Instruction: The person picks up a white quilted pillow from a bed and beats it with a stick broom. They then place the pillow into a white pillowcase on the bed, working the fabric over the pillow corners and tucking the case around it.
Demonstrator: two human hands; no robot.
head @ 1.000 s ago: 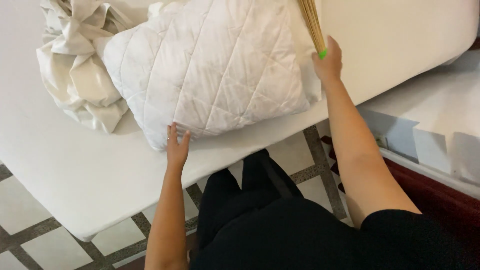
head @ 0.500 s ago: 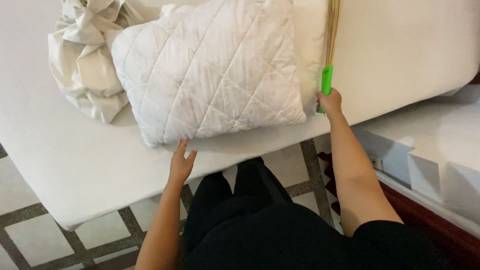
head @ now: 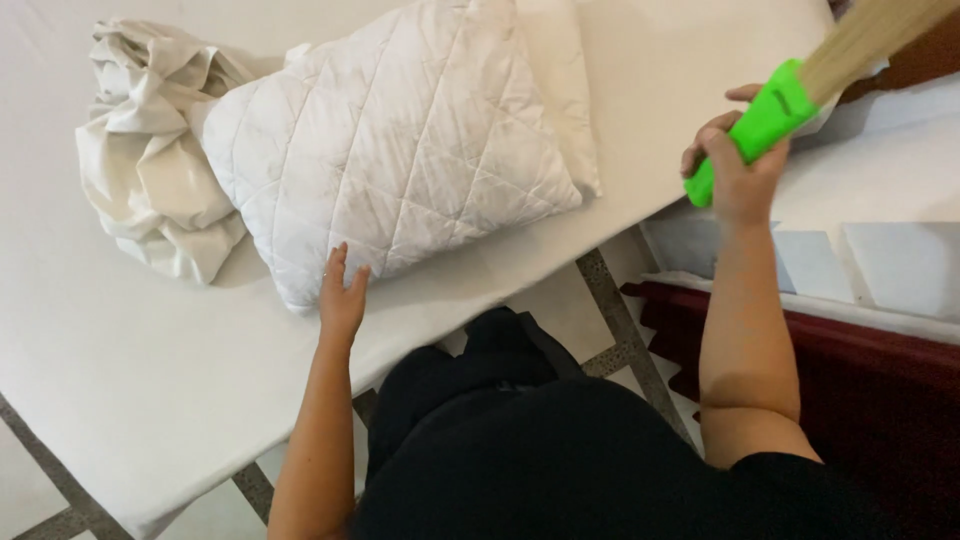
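Broom [head: 790,100], bristles cut off, in right hand [head: 735,165].

Right hand [head: 738,165] around green broom handle [head: 752,128], left hand [head: 342,292] against quilted pillow [head: 390,150].

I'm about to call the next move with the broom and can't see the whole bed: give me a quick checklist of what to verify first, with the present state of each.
1. Right hand closed around the green broom handle: ok.
2. Broom bristles fully in view: not ok, they run out of the top right corner.
3. Left hand open, fingers at the near edge of the quilted pillow: ok.
4. Pillow resting fully on the mattress: ok.
5. Crumpled sheet on the mattress, left of the pillow and away from the broom: ok.
6. Pillow underside clean: cannot tell, hidden.
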